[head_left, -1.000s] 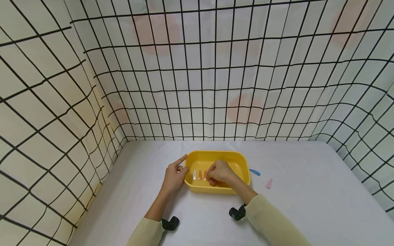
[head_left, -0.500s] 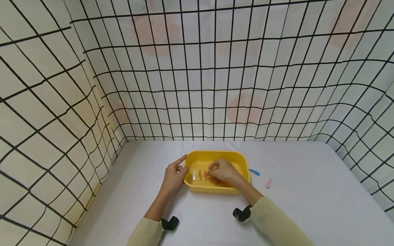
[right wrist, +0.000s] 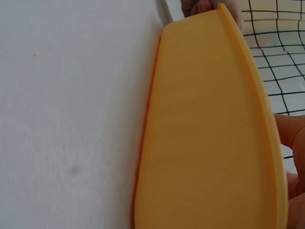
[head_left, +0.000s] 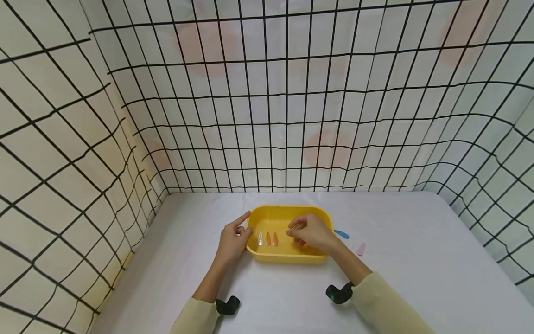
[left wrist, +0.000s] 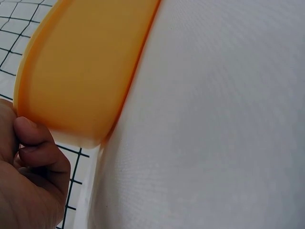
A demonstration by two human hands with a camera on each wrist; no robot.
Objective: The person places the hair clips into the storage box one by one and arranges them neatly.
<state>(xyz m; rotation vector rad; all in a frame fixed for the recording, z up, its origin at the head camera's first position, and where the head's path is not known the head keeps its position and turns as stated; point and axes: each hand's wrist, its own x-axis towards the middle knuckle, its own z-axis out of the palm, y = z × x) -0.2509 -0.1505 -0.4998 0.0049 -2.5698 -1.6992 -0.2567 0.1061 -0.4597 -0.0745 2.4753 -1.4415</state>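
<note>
Three hair clips (head_left: 268, 239) in a yellow tray (head_left: 277, 217), white table (head_left: 396, 260), gridded wall (head_left: 267, 106).
Blue clip (head_left: 341, 234) and pink clip (head_left: 361, 249) lie outside, right; left hand (head_left: 232, 241) pinches the tray's rim; loose-fingered right hand (head_left: 312, 232) hides part inside.

the tray (head_left: 288, 258) is plain bright yellow, leaning to orange in both wrist views. there is one whitish clip (head_left: 260, 239), two orange clips (head_left: 268, 239), one blue clip (head_left: 341, 234) and one pale pink clip (head_left: 361, 249). the desk (head_left: 417, 255) is plain white. the white backdrop (head_left: 278, 110) carries a black grid (head_left: 265, 61) of crossing lines and faint round patches (head_left: 212, 48) of pink. the sleeves (head_left: 392, 304) are plain pale cream-green, and the wrist cameras (head_left: 340, 294) are black.
</note>
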